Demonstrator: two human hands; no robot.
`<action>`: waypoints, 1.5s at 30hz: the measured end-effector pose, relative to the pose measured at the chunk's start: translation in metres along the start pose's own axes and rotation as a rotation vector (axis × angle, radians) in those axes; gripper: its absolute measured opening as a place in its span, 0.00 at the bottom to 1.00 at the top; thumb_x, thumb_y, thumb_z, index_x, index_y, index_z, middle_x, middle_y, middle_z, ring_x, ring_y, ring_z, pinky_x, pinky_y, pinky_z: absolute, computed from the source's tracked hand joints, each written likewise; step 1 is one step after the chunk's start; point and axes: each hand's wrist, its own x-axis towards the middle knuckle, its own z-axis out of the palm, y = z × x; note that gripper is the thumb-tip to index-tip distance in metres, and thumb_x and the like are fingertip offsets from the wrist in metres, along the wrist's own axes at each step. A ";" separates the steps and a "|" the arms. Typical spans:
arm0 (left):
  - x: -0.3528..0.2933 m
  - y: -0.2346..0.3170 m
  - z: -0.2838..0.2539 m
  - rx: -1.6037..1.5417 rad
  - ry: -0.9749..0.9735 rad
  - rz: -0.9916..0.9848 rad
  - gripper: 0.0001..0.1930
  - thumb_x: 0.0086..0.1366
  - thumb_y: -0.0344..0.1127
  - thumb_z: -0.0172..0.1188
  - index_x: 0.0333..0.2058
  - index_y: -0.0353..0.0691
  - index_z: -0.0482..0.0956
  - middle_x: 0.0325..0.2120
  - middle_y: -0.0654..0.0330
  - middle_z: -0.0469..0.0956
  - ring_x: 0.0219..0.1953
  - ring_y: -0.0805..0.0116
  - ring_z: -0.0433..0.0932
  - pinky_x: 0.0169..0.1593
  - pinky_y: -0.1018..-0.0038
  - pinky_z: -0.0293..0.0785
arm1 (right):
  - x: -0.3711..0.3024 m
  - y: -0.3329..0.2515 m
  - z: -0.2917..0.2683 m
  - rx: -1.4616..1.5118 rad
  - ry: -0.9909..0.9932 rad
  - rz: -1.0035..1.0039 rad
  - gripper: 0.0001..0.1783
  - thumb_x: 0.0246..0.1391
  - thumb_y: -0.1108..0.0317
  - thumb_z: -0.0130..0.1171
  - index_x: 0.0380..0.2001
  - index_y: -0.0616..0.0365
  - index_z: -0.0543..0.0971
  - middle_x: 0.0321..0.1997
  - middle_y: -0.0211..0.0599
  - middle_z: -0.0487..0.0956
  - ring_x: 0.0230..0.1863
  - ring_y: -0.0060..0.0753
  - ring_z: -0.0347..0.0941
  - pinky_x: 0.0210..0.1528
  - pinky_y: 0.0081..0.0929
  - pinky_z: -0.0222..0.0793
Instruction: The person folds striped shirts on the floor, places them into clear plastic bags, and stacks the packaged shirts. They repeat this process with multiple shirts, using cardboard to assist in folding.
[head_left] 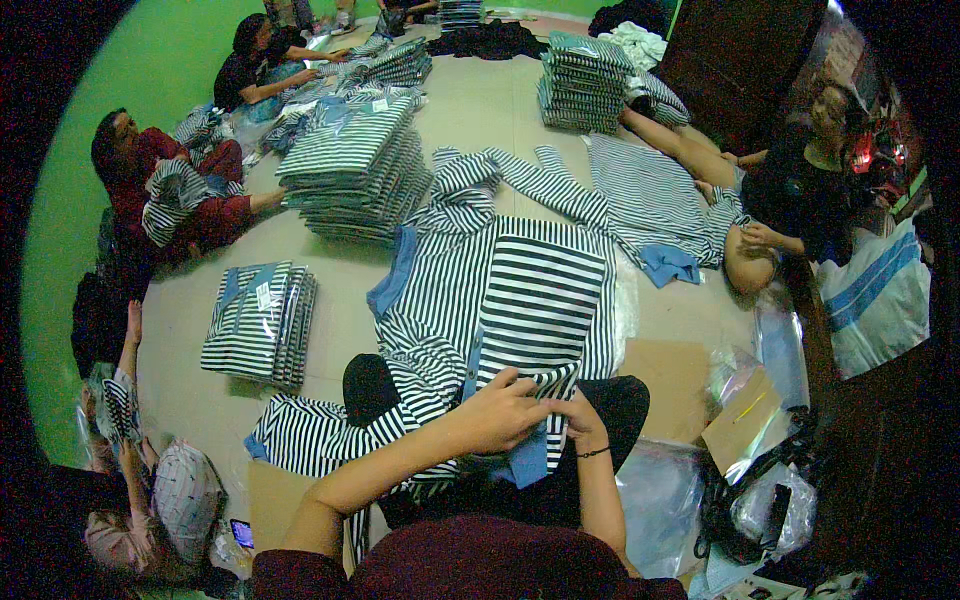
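Across my lap and the floor in front of me lies a black-and-white striped shirt (440, 270) with blue collar and cuffs. A section with wider-looking stripes (545, 300) lies folded flat on top of it. My left hand (500, 412) reaches over to the near edge of this section, fingers bent and closed on the cloth. Close beside it, my right hand (580, 418) grips the same edge, its fingertips partly hidden by fabric. A blue cuff (530, 460) hangs just below my hands. One striped sleeve (320, 435) stretches out to the left.
Packed striped shirts stand in a small stack (255, 320) at left and taller stacks (350, 170) beyond. Another striped shirt (650, 190) lies at far right beside a seated person (820, 170). Cardboard (665, 390) and clear plastic bags (660, 500) lie right of me. Several people sit around.
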 end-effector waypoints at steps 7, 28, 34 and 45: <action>-0.013 0.026 0.013 -0.138 1.016 -0.773 0.38 0.35 0.49 0.66 0.44 0.37 0.61 0.46 0.52 0.62 0.53 0.56 0.54 0.54 0.59 0.48 | -0.008 0.001 0.003 -0.113 0.006 -0.097 0.25 0.30 0.76 0.62 0.39 0.58 0.70 0.36 0.31 0.74 0.38 0.26 0.69 0.44 0.25 0.63; -0.010 -0.022 -0.012 -1.218 0.421 -0.771 0.28 0.56 0.52 0.47 0.45 0.32 0.62 0.39 0.53 0.70 0.41 0.68 0.69 0.45 0.76 0.63 | -0.015 -0.003 0.017 0.083 0.243 -0.023 0.14 0.41 0.71 0.56 0.34 0.64 0.72 0.36 0.35 0.75 0.39 0.31 0.70 0.42 0.27 0.65; -0.048 -0.008 -0.017 -1.137 0.767 -0.792 0.18 0.59 0.45 0.46 0.30 0.33 0.70 0.22 0.60 0.71 0.26 0.76 0.69 0.31 0.80 0.66 | -0.028 -0.005 -0.033 0.346 0.206 -0.136 0.17 0.45 0.63 0.51 0.36 0.64 0.72 0.39 0.39 0.73 0.39 0.33 0.70 0.43 0.32 0.66; -0.025 0.024 0.005 -1.096 0.530 -0.482 0.31 0.56 0.45 0.50 0.52 0.30 0.52 0.50 0.46 0.58 0.52 0.61 0.58 0.53 0.73 0.54 | -0.034 -0.004 -0.034 0.398 0.233 -0.137 0.28 0.44 0.55 0.48 0.48 0.60 0.64 0.47 0.45 0.68 0.45 0.42 0.66 0.48 0.36 0.64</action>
